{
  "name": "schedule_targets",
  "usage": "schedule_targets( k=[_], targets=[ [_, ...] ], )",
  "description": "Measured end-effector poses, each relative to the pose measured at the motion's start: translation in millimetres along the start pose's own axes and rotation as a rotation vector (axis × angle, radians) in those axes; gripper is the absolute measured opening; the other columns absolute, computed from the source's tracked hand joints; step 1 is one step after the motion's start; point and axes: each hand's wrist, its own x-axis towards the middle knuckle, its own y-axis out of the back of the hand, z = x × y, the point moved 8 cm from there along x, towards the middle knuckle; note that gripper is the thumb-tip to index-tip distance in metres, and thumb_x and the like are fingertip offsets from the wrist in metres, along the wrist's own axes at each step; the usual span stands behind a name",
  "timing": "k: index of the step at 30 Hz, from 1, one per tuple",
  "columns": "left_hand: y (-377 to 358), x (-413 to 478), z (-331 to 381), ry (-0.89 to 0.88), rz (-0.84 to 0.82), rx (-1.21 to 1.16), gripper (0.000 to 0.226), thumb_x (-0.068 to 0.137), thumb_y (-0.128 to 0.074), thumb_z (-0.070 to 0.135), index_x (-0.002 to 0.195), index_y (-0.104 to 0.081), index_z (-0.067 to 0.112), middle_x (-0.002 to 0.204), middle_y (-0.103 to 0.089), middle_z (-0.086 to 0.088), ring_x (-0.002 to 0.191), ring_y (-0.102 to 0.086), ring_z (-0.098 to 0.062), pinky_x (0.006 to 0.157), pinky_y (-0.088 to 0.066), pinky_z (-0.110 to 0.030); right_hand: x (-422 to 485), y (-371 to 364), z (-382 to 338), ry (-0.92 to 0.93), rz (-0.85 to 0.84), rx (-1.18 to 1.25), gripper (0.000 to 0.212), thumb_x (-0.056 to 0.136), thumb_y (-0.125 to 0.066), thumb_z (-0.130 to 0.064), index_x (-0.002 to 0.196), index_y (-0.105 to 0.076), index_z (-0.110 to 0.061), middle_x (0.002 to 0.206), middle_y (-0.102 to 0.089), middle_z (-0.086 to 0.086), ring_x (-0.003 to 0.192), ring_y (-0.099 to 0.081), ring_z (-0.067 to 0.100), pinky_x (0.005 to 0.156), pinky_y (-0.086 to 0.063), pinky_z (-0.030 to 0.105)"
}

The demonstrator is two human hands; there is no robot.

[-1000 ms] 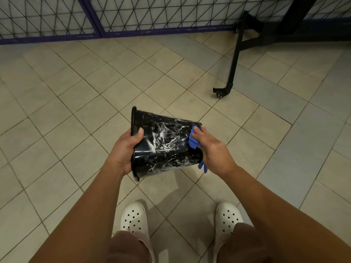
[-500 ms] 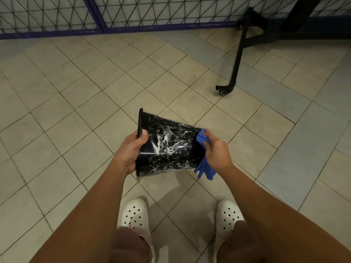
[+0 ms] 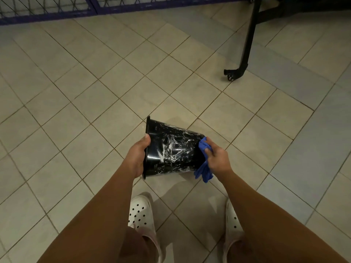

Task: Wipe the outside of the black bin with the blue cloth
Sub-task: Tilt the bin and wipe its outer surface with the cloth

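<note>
Spanning left grip (image 3: 137,158) to right grip (image 3: 218,158), black bin (image 3: 174,150) touches blue cloth (image 3: 203,172).

We count one black bin (image 3: 171,149); one blue cloth (image 3: 203,172); two grips (left grip (image 3: 136,156), right grip (image 3: 218,157)); two white clogs (image 3: 141,211) (image 3: 233,221).

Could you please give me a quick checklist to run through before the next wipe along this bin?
1. Grip of the left hand on the rim of the black bin: ok, thumb over the rim, bin held on its side.
2. Hold on the blue cloth: ok, bunched in the right hand, a tail hanging below.
3. Cloth touching the bin: ok, at the base end.
4. Visible side clean: not ok, white streaks cover it.
5. Underside clean: cannot tell, hidden.
6. Room to work: ok, the black wheeled stand is well apart.
</note>
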Motion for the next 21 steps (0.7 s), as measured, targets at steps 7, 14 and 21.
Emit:
schedule_targets(
  k=[7,14,21],
  targets=[
    [6,22,-12,-0.015,0.065,0.078,0.05,0.103,-0.042,0.049,0.126,-0.063,0.01,0.117,-0.07,-0.02,0.111,-0.065,-0.043,0.1,-0.049,-0.056,9,-24,21,-0.009,-0.045,-0.127,0.045,0.099,-0.043,-0.016,0.142,-0.036,-0.021,0.139,-0.048,0.007,0.124,-0.047,0.026,0.101,-0.035,0.027],
    [4,31,-9,-0.115,0.094,0.16,0.046,0.104,-0.041,0.045,0.119,-0.067,0.011,0.112,-0.073,-0.015,0.11,-0.066,-0.038,0.105,-0.045,-0.056,3,-37,27,0.124,-0.061,-0.259,0.043,0.098,-0.042,-0.01,0.141,-0.038,-0.016,0.151,-0.028,0.006,0.141,-0.022,0.024,0.115,-0.019,0.031],
    [8,32,-4,-0.206,0.192,0.248,0.032,0.107,-0.039,0.037,0.114,-0.061,0.015,0.107,-0.071,-0.008,0.1,-0.067,-0.029,0.093,-0.051,-0.044,-11,-62,18,0.344,-0.063,-0.369,0.058,0.086,-0.048,0.014,0.14,-0.039,-0.006,0.151,-0.026,0.012,0.142,-0.012,0.031,0.112,-0.016,0.03]
  ],
)
